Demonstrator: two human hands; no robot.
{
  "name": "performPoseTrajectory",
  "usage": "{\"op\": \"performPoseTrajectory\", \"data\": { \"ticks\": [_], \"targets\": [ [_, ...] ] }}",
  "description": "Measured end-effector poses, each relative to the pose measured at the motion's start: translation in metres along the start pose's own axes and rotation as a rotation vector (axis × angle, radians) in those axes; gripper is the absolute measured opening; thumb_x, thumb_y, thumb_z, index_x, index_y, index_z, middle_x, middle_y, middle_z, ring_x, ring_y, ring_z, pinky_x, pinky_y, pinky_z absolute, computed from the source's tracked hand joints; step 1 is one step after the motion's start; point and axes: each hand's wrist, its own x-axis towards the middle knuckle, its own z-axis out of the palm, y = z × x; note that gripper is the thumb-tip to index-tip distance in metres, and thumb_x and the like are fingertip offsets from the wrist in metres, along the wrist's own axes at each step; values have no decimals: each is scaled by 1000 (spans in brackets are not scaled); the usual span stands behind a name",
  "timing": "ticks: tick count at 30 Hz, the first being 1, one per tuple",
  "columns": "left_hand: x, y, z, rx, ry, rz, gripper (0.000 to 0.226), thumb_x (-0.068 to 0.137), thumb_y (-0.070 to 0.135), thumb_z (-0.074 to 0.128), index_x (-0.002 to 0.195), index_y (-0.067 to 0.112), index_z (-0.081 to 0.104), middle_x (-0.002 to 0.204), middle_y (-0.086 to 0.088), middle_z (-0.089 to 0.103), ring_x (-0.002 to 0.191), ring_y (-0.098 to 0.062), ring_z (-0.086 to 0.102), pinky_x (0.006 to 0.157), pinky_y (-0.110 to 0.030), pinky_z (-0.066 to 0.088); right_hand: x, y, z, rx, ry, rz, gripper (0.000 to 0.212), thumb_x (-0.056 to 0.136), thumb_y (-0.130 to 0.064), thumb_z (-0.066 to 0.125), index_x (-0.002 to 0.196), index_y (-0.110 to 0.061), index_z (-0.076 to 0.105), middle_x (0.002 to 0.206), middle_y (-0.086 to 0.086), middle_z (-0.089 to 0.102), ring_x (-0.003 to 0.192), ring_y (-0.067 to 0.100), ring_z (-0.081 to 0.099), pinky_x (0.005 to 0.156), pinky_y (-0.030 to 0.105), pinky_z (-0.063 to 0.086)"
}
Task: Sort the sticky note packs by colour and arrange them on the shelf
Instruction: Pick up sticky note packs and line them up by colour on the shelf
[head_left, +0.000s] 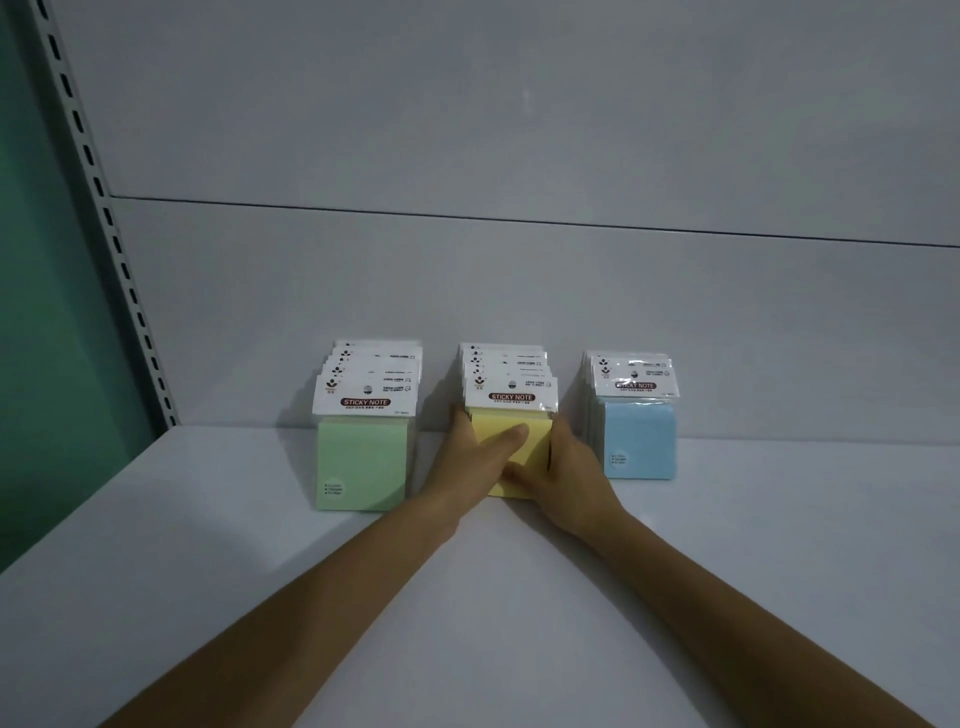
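We log the left hand and right hand clasping the yellow packs from either side, thumbs on the front face. The row stands on the shelf between 2 others: green packs on the left, blue packs on the right.

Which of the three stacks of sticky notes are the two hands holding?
The yellow stack in the middle: left hand and right hand grip its sides. The green stack and blue stack beside it stand untouched.
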Motion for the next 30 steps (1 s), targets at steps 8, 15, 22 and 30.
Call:
{"op": "performPoseTrajectory", "data": {
  "ticks": [8, 15, 22, 30],
  "targets": [
    [3, -5, -1, 53, -14, 39, 40, 93, 16, 54, 131, 18, 40, 121, -2, 62, 108, -19, 59, 92, -34, 48, 1, 1, 2, -83, 41, -7, 76, 78, -34, 71, 141, -20, 30, 133, -2, 55, 118, 21, 55, 91, 29, 45],
    [-23, 8, 8, 109, 208, 98, 77, 87, 18, 62, 149, 12, 15, 134, 3, 47, 117, -15, 50, 89, -23, 43, -7, 6, -9, -114, -33, 43, 86, 76, -49, 70, 145, -20, 26, 134, 1, 55, 120, 22, 55, 96, 35, 48],
    [-62, 18, 61, 32, 167, 379, 74, 84, 24, 56, 147, 27, 17, 152, 9, 27, 140, -5, 26, 113, -22, 28, -29, 12, -62, -272, 150, -57, 36, 82, -40, 67, 107, -14, 64, 94, 2, 71, 84, 16, 66, 77, 33, 56],
    [-30, 17, 130, 121, 96, 173, 67, 86, 11, 58, 143, 16, 24, 139, 0, 39, 124, -15, 43, 98, -21, 43, -18, 75, -126, -235, 185, 208, 49, 81, -39, 69, 119, -16, 50, 107, 6, 63, 95, 19, 59, 74, 28, 48]
  ]
}}
